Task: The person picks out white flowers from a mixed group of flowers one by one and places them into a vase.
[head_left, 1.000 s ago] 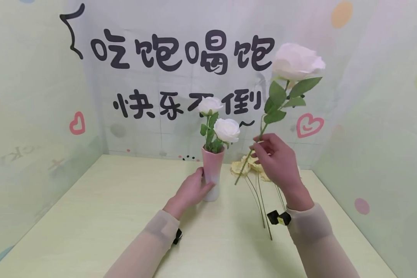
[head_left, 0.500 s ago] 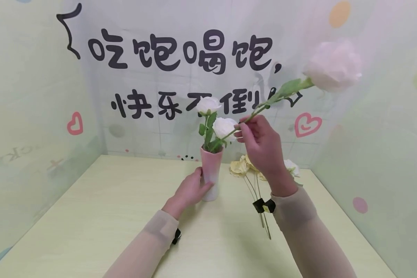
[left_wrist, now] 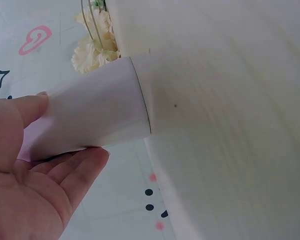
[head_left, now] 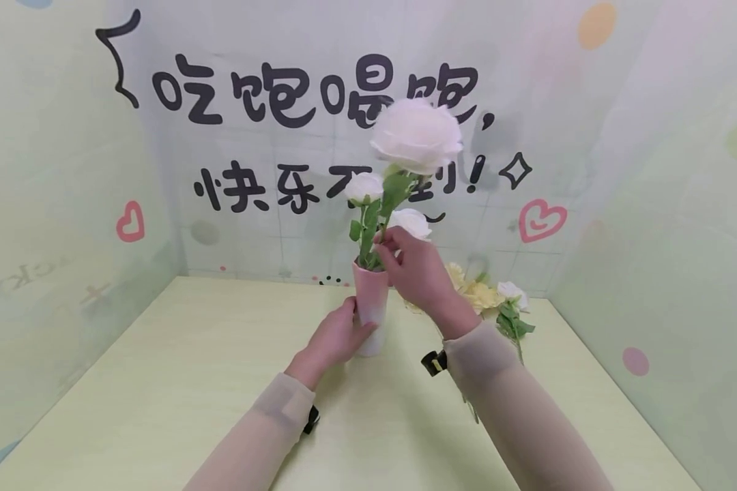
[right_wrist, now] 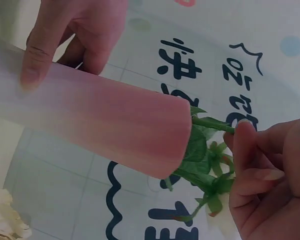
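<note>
A pink-to-white vase (head_left: 370, 300) stands upright on the table, with my left hand (head_left: 334, 335) gripping its side. In the left wrist view, the thumb and fingers wrap either side of the vase (left_wrist: 95, 107). Two white roses, one lower left (head_left: 364, 187) and one behind my knuckles (head_left: 411, 222), rise from the vase. My right hand (head_left: 420, 276) pinches the green stem of a larger-looking white rose (head_left: 416, 135) just above the rim. In the right wrist view, that stem (right_wrist: 212, 123) runs from the vase mouth to the thumb and fingertip of my right hand (right_wrist: 270, 175).
Several pale yellow flowers (head_left: 482, 296) and another white rose (head_left: 512, 293) lie on the table (head_left: 233, 382) right of the vase, partly behind my right forearm. A printed fabric backdrop (head_left: 233, 252) encloses the back and sides.
My right hand has moved left and down, bringing the white rose from the right to over the vase, its stem now at the mouth. The left hand keeps its hold.
</note>
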Demonstrator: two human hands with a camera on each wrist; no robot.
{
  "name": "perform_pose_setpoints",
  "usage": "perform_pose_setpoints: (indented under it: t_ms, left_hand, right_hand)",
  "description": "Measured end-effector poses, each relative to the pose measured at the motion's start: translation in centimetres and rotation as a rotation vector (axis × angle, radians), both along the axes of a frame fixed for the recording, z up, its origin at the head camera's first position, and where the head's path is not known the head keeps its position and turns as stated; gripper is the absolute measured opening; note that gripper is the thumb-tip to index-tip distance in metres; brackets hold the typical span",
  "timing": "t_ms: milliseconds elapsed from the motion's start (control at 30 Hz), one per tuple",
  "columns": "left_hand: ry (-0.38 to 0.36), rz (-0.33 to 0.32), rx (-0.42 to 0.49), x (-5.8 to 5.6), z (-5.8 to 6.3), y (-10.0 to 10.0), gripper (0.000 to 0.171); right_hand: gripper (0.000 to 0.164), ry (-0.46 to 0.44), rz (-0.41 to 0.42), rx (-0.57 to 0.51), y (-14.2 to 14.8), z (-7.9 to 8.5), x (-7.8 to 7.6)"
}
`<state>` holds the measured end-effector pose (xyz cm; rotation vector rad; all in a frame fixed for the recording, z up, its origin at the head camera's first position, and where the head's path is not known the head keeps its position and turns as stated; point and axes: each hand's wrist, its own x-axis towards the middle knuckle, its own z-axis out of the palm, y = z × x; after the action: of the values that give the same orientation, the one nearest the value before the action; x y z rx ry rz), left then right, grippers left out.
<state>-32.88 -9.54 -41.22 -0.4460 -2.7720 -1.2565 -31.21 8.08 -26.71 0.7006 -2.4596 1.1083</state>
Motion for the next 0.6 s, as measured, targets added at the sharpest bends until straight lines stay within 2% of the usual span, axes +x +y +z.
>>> perform_pose_setpoints:
  t_ms: [133,267,400,467,600]
  left_hand:
    - [0.018,-0.012,-0.014,0.2,0.0,-0.1,0.066]
    - [0.034,-0.018,-0.009,0.2,0.0,-0.2,0.065]
    - [0.047,-0.019,0.003,0.3,-0.1,-0.1,0.064]
    - [0.059,-0.018,0.002,0.3,-0.1,-0.1,0.064]
    - [0.076,-0.005,-0.020,0.3,-0.1,0.0,0.064]
  right_hand:
    - [0.021,-0.033,-0.021,0.071,-0.5,-0.8,-0.9]
    - [0.023,-0.114,-0.046,0.154,-0.7,-1.5,-1.4]
    - [0.026,-0.158,-0.064,0.142,-0.6,-1.9,-1.4]
    - [0.027,-0.139,-0.071,0.100,-0.5,-2.0,-1.3]
    - [0.025,-0.044,-0.078,0.047,-0.4,-1.9,-1.1]
